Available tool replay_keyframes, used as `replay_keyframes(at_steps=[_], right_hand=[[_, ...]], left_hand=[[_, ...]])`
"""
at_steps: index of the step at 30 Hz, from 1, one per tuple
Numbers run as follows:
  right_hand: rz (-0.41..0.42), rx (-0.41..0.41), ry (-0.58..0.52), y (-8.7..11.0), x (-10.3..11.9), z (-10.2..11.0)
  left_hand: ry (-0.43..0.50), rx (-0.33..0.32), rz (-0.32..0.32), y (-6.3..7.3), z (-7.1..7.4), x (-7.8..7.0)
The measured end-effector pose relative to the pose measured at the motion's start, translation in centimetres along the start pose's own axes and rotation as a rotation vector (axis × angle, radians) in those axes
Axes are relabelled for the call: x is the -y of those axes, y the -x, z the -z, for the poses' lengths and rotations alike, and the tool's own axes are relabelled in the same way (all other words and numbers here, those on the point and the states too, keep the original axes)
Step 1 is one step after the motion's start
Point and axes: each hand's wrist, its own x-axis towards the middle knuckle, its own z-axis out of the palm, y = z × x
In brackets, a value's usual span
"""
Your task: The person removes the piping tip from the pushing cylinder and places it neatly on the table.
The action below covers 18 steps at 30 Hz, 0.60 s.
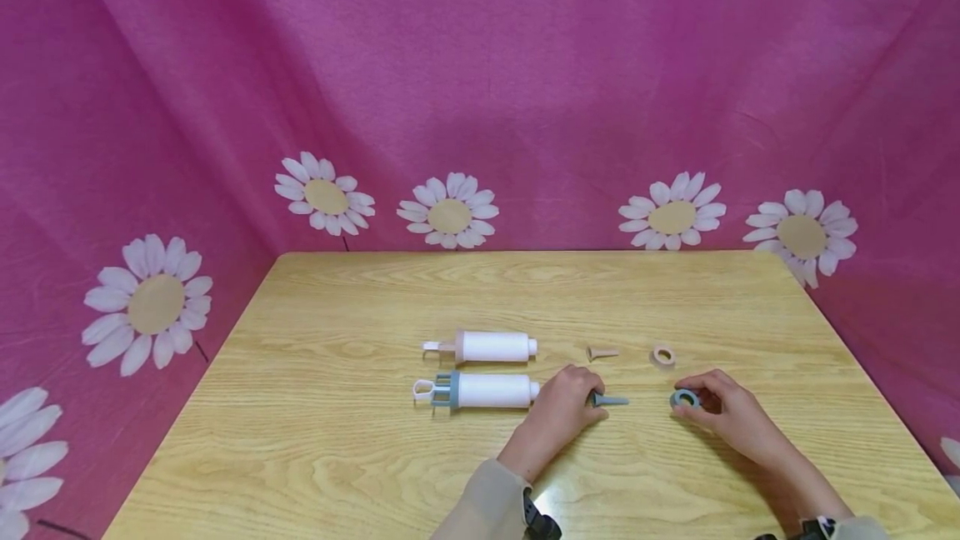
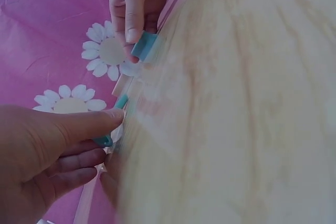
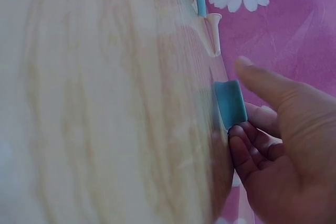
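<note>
My left hand [image 1: 562,407] pinches the wide end of a teal funnel-shaped nozzle [image 1: 617,400] between thumb and fingers, low over the table. The nozzle's narrow stem points right. At the right, my right hand [image 1: 723,411] is around a teal ring [image 1: 685,397] lying on the table. In the right wrist view, the fingers reach the ring [image 3: 231,103] while the thumb stands apart from it. Just left of my left hand lies a white syringe-like cylinder [image 1: 493,390] with a teal collar and a white loop handle.
Behind it lies a matching white cylinder [image 1: 495,347] with a beige collar. A beige nozzle [image 1: 602,352] and a beige ring [image 1: 663,356] lie farther back to the right. A pink curtain [image 1: 487,90] with daisies hangs behind the wooden table [image 1: 337,457].
</note>
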Motion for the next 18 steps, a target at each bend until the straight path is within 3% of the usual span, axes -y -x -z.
replay_keyframes(at_steps=[3,7,10,13,18], right_hand=[[-0.002,-0.021,-0.038,-0.1,0.1,0.0],[0.011,-0.143,-0.058,-0.3,0.5,-0.1],[0.042,-0.267,-0.058,-0.4,1.2,-0.4],[0.127,-0.355,-0.057,-0.7,2.3,-0.9],[0.280,-0.400,-0.031,-1.4,4.4,-2.1]], left_hand=[[0.007,-0.036,-0.010,0.2,0.0,0.1],[0.030,-0.136,-0.031,0.5,0.2,0.3],[0.059,-0.278,-0.065,0.9,0.5,0.3],[0.078,-0.452,-0.101,1.2,1.0,0.4],[0.090,-0.698,-0.120,1.2,2.4,1.3]])
